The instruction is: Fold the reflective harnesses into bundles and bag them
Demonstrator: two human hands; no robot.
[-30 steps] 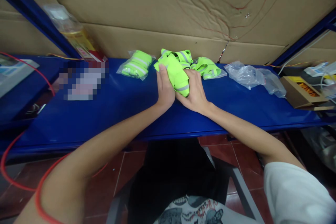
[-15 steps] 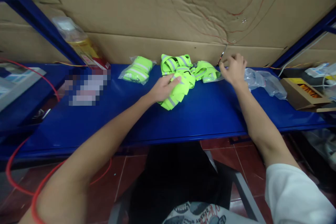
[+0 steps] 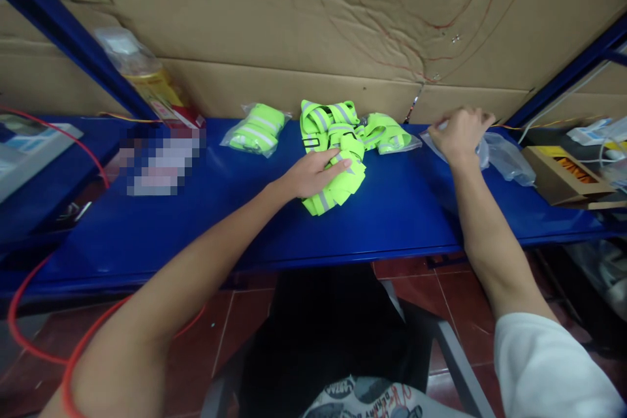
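My left hand (image 3: 317, 174) is wrapped round a folded bundle of neon yellow-green reflective straps (image 3: 337, 192), thumb on top. Its upper loops (image 3: 327, 117) lie on the blue table behind the fingers. Further right, my right hand (image 3: 460, 134) is closed over the clear plastic bags, pinching the edge of one plastic bag (image 3: 434, 141); the fingertips are partly hidden. More clear bags (image 3: 509, 157) lie to the right of that hand. A bagged strap bundle (image 3: 257, 129) sits left of the held one, and another bagged bundle (image 3: 386, 133) sits just to its right.
The blue table (image 3: 274, 228) backs onto a cardboard wall (image 3: 235, 19). A plastic bottle (image 3: 142, 72) stands at the back left. At the right is an open cardboard box (image 3: 563, 176) with orange items. A red hose (image 3: 24, 274) loops near my left arm.
My right hand has moved right, from near the wall onto the plastic bags, and a bag edge now shows under its fingers. My left hand has shifted the strap bundle slightly right and nearer.
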